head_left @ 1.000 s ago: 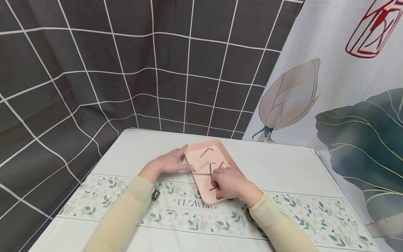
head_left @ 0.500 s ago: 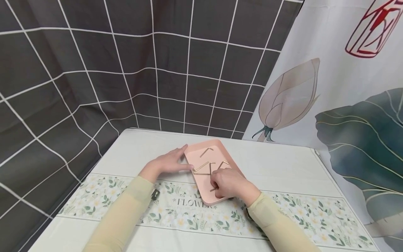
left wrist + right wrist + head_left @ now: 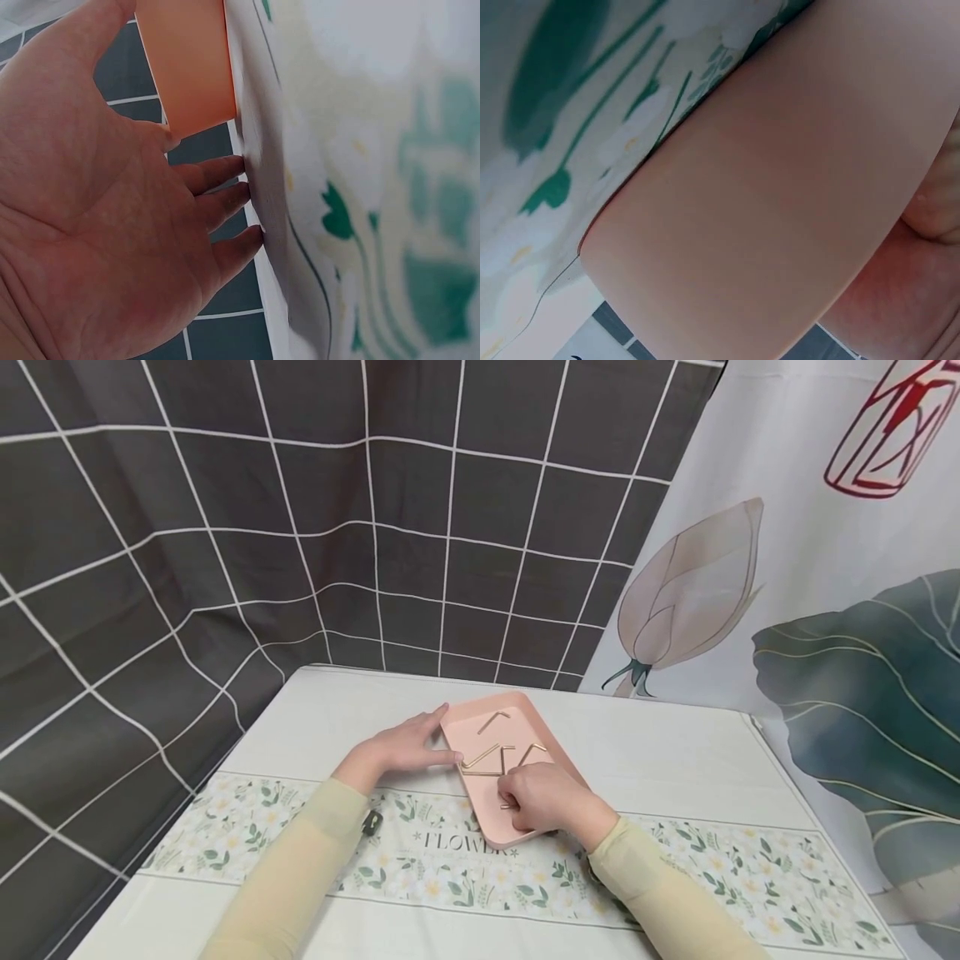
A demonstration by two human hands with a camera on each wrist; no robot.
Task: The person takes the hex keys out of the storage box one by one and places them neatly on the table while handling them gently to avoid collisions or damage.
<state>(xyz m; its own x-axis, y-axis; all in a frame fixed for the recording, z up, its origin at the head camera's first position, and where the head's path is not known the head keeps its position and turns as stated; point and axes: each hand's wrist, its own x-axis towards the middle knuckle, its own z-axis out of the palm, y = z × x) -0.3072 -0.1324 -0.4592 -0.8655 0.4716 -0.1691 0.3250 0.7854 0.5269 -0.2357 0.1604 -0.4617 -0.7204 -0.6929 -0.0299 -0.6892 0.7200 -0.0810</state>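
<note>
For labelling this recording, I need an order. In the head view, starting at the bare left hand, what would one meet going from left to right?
Bare left hand, slanting gold-coloured metal rod by its thumb, bare right hand, beige printed flower bud, large dark green printed leaf.

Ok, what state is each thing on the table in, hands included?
Pink rectangular tray: flat on the white floral tablecloth, turned at an angle.
Far bent gold metal rod: lying alone.
Middle bent gold metal rods: lying close together.
Left hand: fingers extended, touching the tray's left rim.
Right hand: fingers curled inside the tray, at a partly hidden metal rod; pinch unclear.
</note>
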